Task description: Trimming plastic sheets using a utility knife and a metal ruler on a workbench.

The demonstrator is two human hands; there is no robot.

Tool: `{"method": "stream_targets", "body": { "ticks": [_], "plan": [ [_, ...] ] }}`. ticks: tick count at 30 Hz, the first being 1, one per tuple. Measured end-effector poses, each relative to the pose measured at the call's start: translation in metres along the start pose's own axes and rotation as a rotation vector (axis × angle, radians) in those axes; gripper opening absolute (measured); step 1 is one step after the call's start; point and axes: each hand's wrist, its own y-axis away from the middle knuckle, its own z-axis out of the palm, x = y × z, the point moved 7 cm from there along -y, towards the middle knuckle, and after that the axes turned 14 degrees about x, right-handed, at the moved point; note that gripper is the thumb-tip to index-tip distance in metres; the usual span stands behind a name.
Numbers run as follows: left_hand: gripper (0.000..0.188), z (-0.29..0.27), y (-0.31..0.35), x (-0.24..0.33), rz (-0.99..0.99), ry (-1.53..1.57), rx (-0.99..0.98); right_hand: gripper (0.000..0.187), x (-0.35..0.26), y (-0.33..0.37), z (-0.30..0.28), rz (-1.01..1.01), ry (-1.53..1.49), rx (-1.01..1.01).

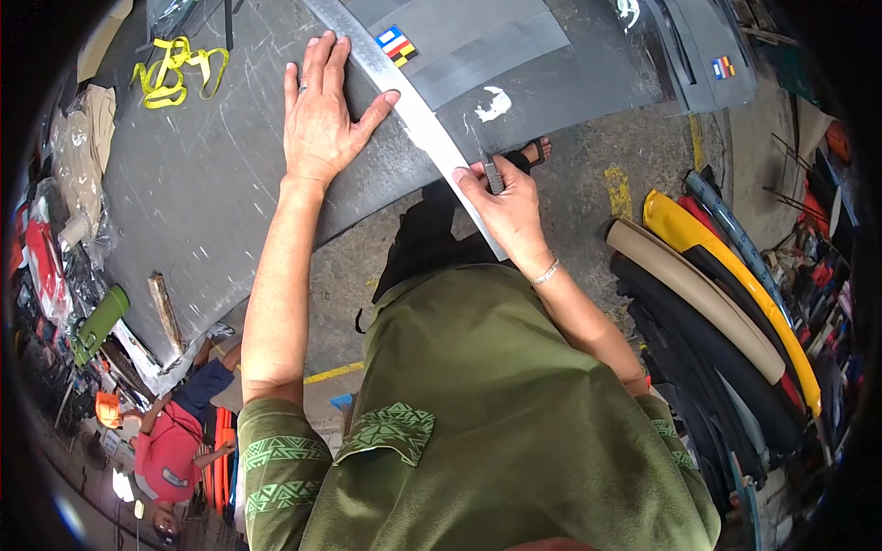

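A long metal straightedge (418,119) lies slantwise across the dark work table (220,156) and juts past its near edge. My left hand (323,124) rests flat on the table left of it, fingers stretched out, the thumb tip touching the straightedge. At the near edge my right hand (505,197) is closed around a grey utility knife (493,173), with its thumb against the straightedge; the blade is too small to make out. Right of the straightedge, grey sheet material (496,55) carries a colourful patch (397,45) and a darker strip.
Yellow strapping (175,73) lies at the table's far left, and a worn stick (166,312) near its left edge. A white patch (494,104) marks the dark surface. Rolls of material, one yellow (735,285), one beige (698,298), stand at right. Another person (170,445) is at lower left.
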Motion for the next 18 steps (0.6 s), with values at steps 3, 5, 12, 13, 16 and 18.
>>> {"method": "stream_targets", "body": {
  "ticks": [3,5,12,13,16,18],
  "plan": [
    [0.093,0.0001,-0.0002,-0.0003,0.002,0.000,0.003,0.036,0.0034,-0.0009,0.0010,-0.005,0.029,-0.005],
    [0.094,0.0005,-0.0003,-0.0010,0.002,0.002,0.003,0.036,0.0042,-0.0007,0.0020,-0.004,0.017,-0.004],
    [0.099,0.0001,0.0000,-0.0010,0.001,0.010,0.006,0.036,0.0032,-0.0013,0.0039,-0.027,-0.018,0.008],
    [0.100,0.0001,-0.0003,-0.0010,0.001,0.011,0.008,0.036,0.0043,-0.0012,0.0034,-0.025,-0.018,0.007],
    [0.101,0.0010,-0.0002,-0.0019,-0.001,0.001,0.009,0.035,-0.0003,-0.0018,0.0021,-0.019,-0.030,0.008],
    [0.101,0.0009,-0.0003,-0.0015,-0.005,0.001,0.006,0.034,0.0031,-0.0029,0.0023,-0.002,0.002,-0.007]
  ]
}}
